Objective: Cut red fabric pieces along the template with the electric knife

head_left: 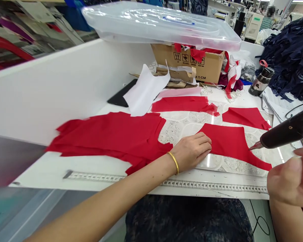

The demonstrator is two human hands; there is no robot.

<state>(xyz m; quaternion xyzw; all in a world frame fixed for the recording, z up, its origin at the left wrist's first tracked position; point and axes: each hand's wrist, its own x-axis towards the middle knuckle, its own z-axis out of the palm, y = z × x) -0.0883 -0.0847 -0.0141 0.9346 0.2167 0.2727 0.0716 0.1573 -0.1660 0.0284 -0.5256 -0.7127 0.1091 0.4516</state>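
My left hand, with a yellow bangle at the wrist, presses bent, close-together fingers on the left end of a curved red fabric piece. Over that piece's right edge points a black tapered tool with a thin tip; whether the tip touches the cloth I cannot tell. Below the tool, my right hand is raised at the right edge, thumb and finger apart, with nothing seen in it; some fingers are cut off. A stack of red fabric pieces lies left of my left hand.
A measuring tape runs along the table's front edge. Behind lie more red pieces, a white paper sheet and a cardboard box under a clear plastic lid. A dark bottle and navy strips are at right.
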